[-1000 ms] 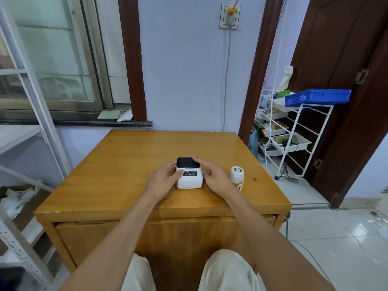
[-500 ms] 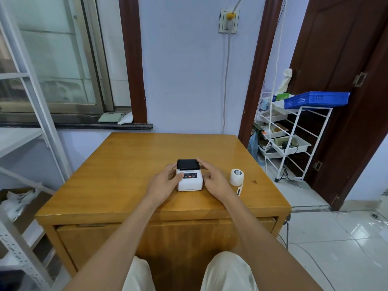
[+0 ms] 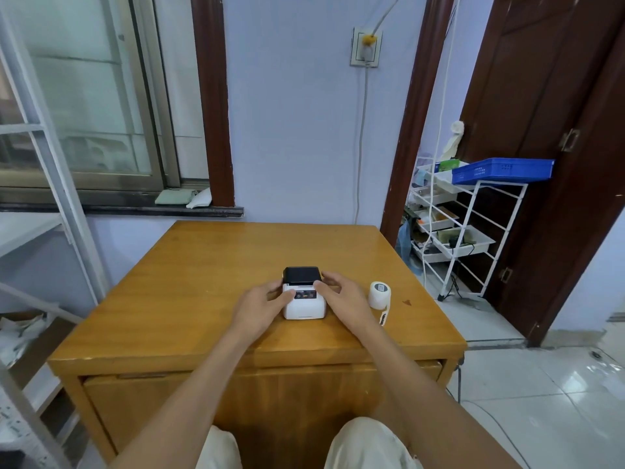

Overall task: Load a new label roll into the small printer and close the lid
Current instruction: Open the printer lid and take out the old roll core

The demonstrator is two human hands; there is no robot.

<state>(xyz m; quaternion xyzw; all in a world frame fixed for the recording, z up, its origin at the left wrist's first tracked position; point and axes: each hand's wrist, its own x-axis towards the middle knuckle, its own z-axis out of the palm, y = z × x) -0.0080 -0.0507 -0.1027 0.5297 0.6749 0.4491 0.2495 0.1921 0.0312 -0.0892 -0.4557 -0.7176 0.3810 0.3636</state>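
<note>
A small white printer point(image 3: 305, 306) with a black lid point(image 3: 301, 275) sits near the front of the wooden table point(image 3: 203, 282). The lid looks slightly raised at its front edge. My left hand point(image 3: 262, 304) grips the printer's left side, thumb on the top panel. My right hand point(image 3: 343, 296) holds the right side, fingers up by the lid's edge. A white label roll point(image 3: 379, 294) stands on the table just right of my right hand, with a loose label tail point(image 3: 383, 317) trailing toward me.
A white wire rack point(image 3: 466, 238) with trays and a blue basket point(image 3: 502, 170) stands to the right of the table by a dark door. A metal shelf frame point(image 3: 50, 170) is at the left. A wall socket with a cable is behind the table.
My fingers have shifted on the printer: the left thumb now lies on the top panel and the right fingers sit at the lid's front edge. The roll has stayed put.
</note>
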